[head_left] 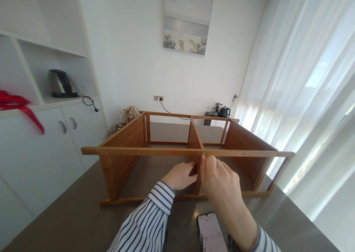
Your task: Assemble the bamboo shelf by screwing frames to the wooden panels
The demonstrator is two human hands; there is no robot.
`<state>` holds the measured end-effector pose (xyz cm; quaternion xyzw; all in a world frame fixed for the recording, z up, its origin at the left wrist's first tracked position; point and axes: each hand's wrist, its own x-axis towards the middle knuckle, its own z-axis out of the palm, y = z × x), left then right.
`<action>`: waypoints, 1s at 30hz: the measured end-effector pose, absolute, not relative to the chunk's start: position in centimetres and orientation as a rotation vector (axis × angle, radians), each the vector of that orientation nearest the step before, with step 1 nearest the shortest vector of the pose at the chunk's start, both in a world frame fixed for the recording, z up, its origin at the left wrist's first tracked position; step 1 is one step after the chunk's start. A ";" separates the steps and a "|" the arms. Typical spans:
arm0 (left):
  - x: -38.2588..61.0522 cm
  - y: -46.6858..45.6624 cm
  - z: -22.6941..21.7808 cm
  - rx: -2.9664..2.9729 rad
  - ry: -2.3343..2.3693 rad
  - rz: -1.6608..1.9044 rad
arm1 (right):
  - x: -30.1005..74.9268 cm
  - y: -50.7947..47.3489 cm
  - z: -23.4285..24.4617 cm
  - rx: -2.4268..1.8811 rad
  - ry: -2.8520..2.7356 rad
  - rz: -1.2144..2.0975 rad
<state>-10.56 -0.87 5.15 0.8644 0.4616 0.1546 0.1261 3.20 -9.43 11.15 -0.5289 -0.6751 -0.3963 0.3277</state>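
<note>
A brown wooden shelf frame (166, 152) lies on its side on the dark table (55, 222). Its middle board (196, 135) runs between the rails. My left hand (181, 175) is closed around the near end of that board, below the upper front rail, with its fingertips partly hidden. My right hand (222, 178) pinches at the same rail, right where the middle board meets it. A tiny shiny metal tip (203, 154) shows above the right fingers; what kind of piece it is stays hidden in the grip.
A lit phone (210, 231) lies near my right forearm. Raffia-like packing strands (129, 115) sit behind the frame's left end. An electric kettle (62, 83) stands on the left cabinet, near a red ribbon (16, 104). Another kettle (223, 111) is at the back right. Sheer curtains (299, 78) hang at right.
</note>
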 end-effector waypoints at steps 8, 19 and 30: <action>-10.5 -1.0 5.3 2.516 1.366 0.431 | 4.1 -9.9 12.3 -1.391 -1.918 -0.954; -10.5 -1.4 6.0 2.461 1.372 0.394 | 3.5 -9.6 11.8 -1.555 -1.857 -0.713; -10.5 -1.4 6.0 2.517 1.381 0.403 | 4.2 -9.2 11.3 -1.348 -1.618 0.343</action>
